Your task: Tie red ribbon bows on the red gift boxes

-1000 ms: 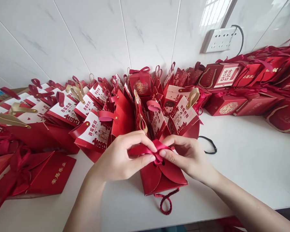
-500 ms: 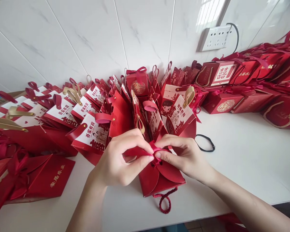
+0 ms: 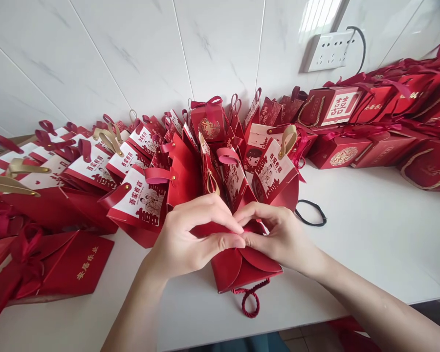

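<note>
A small red gift box (image 3: 247, 275) with curved, overlapping top flaps stands on the white table. Over its top, my left hand (image 3: 196, 237) and my right hand (image 3: 284, 239) meet, thumb and fingertips of each pinched together. The red ribbon seen between them a moment ago is now largely hidden by the fingers; both hands appear to grip it there. From the front of the box a twisted dark red cord handle (image 3: 251, 303) loops down onto the table.
Many red gift bags (image 3: 137, 198) crowd behind and left of my hands, against the tiled wall. A larger box (image 3: 73, 274) with a bow sits at left. Stacked boxes (image 3: 342, 154) line the right, below a wall socket (image 3: 328, 51). A black hair tie (image 3: 311, 212) lies right.
My left fingertips have moved right, over the middle of the box, meeting my right fingertips. The ribbon loop that showed between them is now covered. The view has shifted slightly.
</note>
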Demonstrator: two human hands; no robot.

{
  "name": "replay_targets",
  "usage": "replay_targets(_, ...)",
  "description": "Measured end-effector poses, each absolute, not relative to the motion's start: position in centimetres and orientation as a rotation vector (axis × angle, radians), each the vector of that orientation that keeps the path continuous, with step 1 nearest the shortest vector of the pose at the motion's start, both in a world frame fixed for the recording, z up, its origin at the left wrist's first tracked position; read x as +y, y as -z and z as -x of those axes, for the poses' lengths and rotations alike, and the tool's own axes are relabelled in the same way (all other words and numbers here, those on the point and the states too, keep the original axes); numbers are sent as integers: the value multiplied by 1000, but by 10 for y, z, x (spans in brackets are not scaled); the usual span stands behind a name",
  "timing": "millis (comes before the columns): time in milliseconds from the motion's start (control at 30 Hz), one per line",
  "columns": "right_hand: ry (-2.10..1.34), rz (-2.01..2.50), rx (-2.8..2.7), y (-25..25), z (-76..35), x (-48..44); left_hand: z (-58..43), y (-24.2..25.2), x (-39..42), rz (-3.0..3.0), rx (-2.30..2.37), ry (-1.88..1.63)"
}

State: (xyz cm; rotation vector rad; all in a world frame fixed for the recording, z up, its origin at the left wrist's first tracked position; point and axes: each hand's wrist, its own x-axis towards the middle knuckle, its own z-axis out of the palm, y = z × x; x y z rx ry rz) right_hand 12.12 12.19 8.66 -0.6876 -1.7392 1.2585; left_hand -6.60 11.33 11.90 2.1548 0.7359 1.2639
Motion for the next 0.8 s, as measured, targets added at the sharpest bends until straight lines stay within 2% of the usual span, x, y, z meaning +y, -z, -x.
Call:
replay_targets(200,-1228,662,-1847,-87,-124,122,64,-119,113,-2104,867,-1291)
replay_targets(400,-1374,605,-1848,-91,-125,122,62,-115,117,-2081,989,-1264)
replay_targets(533,-1505,599,-1771,-93,-125,122,64,-115,116,-2054,1074,-1211)
replay_targets(700,-1493,599,-1700,-94,-126,122,63,-116,114,-1870,1156,-1085)
replay_targets(800,-1453,622,-1747,-95,-127,123,62,-115,115,-1946,1079,-1208)
